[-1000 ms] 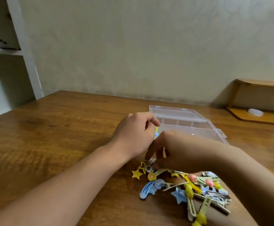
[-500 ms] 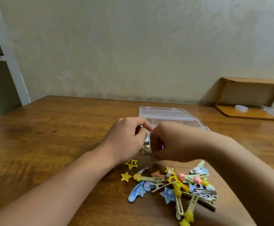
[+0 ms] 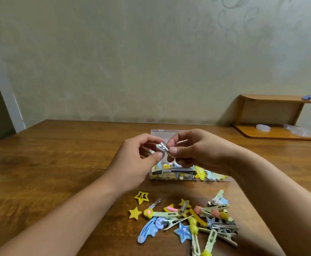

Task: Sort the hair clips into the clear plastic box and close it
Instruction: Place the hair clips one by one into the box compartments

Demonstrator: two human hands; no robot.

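Mid-frame, just above the clear plastic compartment box (image 3: pixel 171 177): the left hand (image 3: pixel 138 163) and right hand (image 3: pixel 195 152) both pinch one small silver metal spring clip with a pale body (image 3: pixel 165 149), thumb and forefinger on each end.

Handling, as a judgement: light, stiff, smooth metal that is likely slippery; the sprung jaw can snap. Best held by the flat sides or the tail lever, not the tip.

The box already holds some clips. The loose pile of coloured plastic and metal hair clips (image 3: pixel 188 220) lies on the wooden table (image 3: pixel 58 163) at lower centre-right, near the box but apart from it.

Hard to make out: both hands cover the box's lid and dividers, so which compartments are filled is unclear, and so is whether the clip's jaw is open. The lowest clips are cut off at the frame's bottom edge.
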